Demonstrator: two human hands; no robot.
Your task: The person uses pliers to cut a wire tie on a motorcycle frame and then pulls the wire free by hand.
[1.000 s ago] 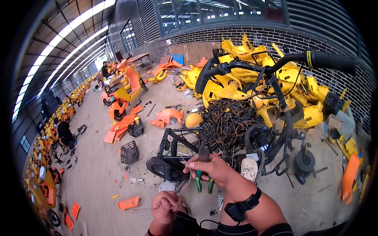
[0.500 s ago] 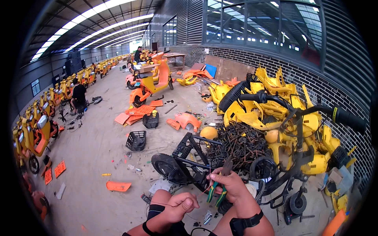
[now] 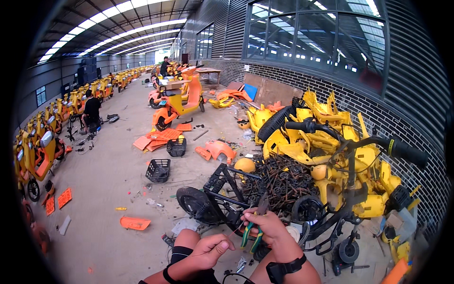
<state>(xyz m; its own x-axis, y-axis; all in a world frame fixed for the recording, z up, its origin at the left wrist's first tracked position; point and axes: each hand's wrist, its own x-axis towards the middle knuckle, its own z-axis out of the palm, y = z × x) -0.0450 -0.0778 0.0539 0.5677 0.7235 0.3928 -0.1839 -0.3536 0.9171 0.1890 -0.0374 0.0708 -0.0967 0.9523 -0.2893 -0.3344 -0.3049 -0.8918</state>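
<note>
My right hand (image 3: 270,228) is wrapped round pliers (image 3: 256,240) with green and yellow handles, their dark jaws pointing up and away. My left hand (image 3: 211,251) is closed, thumb against the curled fingers, pinching a thin reddish wire (image 3: 234,232) that runs up toward the right hand. Whether the wire sits in the jaws I cannot tell. Just beyond my hands stands a stripped black scooter frame (image 3: 228,201), its rear wheel (image 3: 196,202) at the left and its handlebar (image 3: 352,137) rising at the right.
Yellow body panels (image 3: 333,182) and dark metal parts (image 3: 279,182) are heaped against the brick wall. A black basket (image 3: 158,170) and an orange panel (image 3: 135,223) lie on the floor at the left. Farther off are a yellow-orange scooter (image 3: 182,102) and a person in black (image 3: 91,110).
The whole view has shifted slightly, so the scene sits a little farther left. My hands keep nearly the same pose, still on the wire and pliers.
</note>
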